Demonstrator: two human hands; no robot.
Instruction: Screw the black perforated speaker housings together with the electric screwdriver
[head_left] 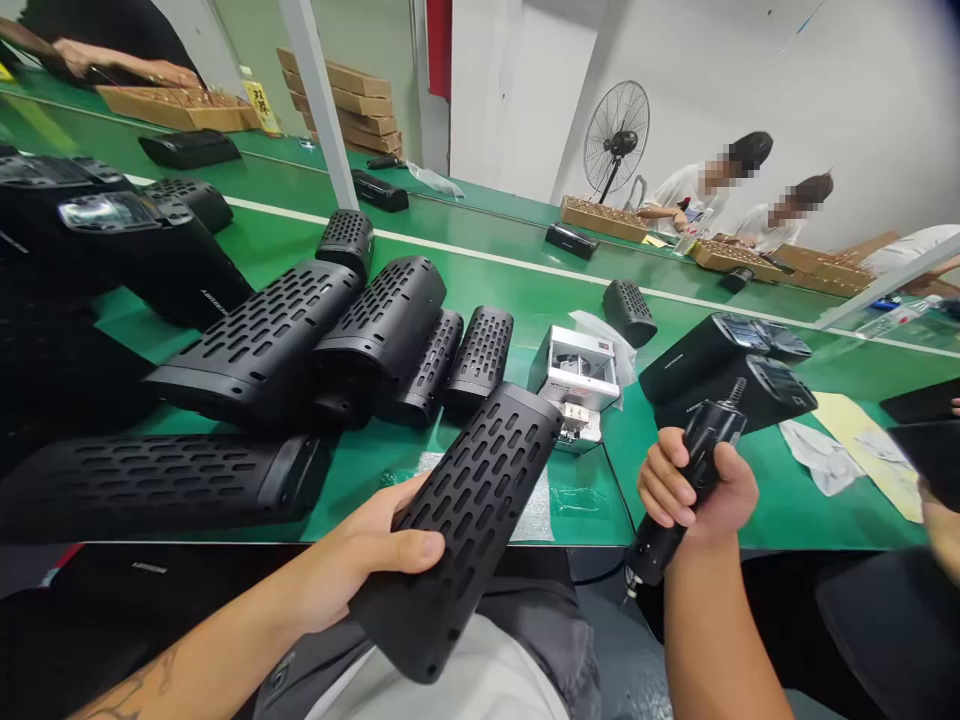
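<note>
My left hand [397, 540] is closed around a black slotted housing [480, 500], its thumb lying across the slotted face. The housing is tilted over my lap, its upper end reaching above the green bench. In my right hand [697, 490] is a black electric screwdriver [709, 445], gripped round the body with its spring-sleeved end pointing up and the cord end down. Between the two hands, further back, stands a small white screw feeder [577, 370]. The screwdriver is apart from both the housing and the feeder.
Several more slotted housings [255, 330] crowd the left of the green bench [510, 260]. Black units [720, 370], a yellow sheet [862, 440] and white cloth [821, 455] lie right. Across the bench, people work at cardboard trays [739, 260]; another person's hand shows at far right.
</note>
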